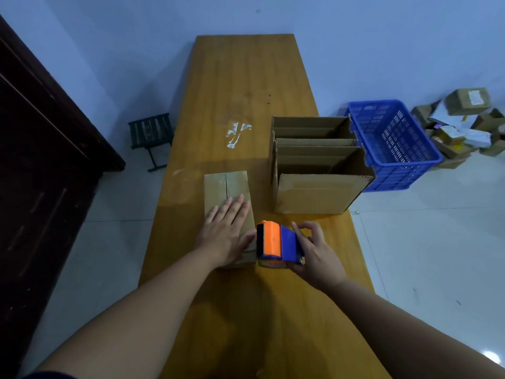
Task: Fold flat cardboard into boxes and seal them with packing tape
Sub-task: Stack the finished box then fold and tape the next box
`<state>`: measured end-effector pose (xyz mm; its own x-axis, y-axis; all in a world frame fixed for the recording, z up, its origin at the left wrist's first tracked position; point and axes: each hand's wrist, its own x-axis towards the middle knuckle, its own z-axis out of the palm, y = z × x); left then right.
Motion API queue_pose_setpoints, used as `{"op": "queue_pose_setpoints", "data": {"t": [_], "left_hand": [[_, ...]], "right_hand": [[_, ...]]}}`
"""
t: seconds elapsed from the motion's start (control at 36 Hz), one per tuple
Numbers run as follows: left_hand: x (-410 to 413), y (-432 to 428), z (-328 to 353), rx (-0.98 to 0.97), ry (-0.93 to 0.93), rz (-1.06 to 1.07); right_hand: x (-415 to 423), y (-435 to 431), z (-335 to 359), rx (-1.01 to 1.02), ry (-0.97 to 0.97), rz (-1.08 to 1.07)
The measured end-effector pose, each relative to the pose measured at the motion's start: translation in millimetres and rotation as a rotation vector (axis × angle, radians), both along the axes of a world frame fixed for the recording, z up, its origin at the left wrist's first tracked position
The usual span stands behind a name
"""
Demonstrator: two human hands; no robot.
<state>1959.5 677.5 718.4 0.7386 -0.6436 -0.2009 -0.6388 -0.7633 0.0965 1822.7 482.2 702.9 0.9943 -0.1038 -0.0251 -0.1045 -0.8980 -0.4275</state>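
Left hand (228,231) with fingers straight, pressing flat on one small box (228,203), right hand (314,255) fingers curled round one tape dispenser (278,244) (orange and blue), two open boxes (317,165) by the desk (246,77) right edge

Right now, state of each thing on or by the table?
small box, flaps closed, pressed flat by left hand.
tape dispenser, held in right hand at box's near end.
large carton, open top, cardboard pieces standing inside.
blue crate, upright, nothing visible inside.

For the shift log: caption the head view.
Left hand presses on the small box; right hand holds the tape dispenser beside it.
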Motion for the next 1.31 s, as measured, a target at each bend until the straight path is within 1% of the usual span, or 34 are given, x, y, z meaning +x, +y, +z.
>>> {"op": "queue_pose_setpoints", "data": {"t": [0.14,0.28,0.33,0.44,0.61,0.75,0.86,0.92,1.0,1.22,1.31], "left_hand": [[1,0,-2,-0.015,0.003,-0.002],[1,2,-6,-0.037,-0.014,-0.01],[1,3,-8,-0.058,-0.012,-0.01],[3,5,-10,-0.082,-0.019,-0.019],[4,5,-11,-0.093,-0.028,-0.017],[4,5,-11,-0.107,-0.023,-0.023],[4,3,-10,-0.094,-0.011,-0.005],[4,3,-10,-0.099,-0.009,0.003],[4,3,-11,-0.109,-0.015,-0.004],[3,1,-9,-0.111,-0.006,-0.003],[2,2,-8,-0.108,0.005,0.01]], "right_hand": [[-2,0,2,-0.001,-0.057,0.037],[4,6,1,0.016,-0.031,-0.013],[5,5,-1,0.077,-0.026,-0.037],[4,0,-7,0.262,-0.04,-0.081],[7,0,-12,0.357,-0.064,-0.105],[18,-10,-3,0.296,-0.076,-0.082],[28,-22,9,0.217,-0.054,0.041],[28,-23,11,0.188,-0.047,0.072],[26,-26,8,0.087,-0.056,0.094],[25,-29,-1,-0.04,0.032,0.055],[19,-42,-6,-0.071,0.121,0.005]]}}
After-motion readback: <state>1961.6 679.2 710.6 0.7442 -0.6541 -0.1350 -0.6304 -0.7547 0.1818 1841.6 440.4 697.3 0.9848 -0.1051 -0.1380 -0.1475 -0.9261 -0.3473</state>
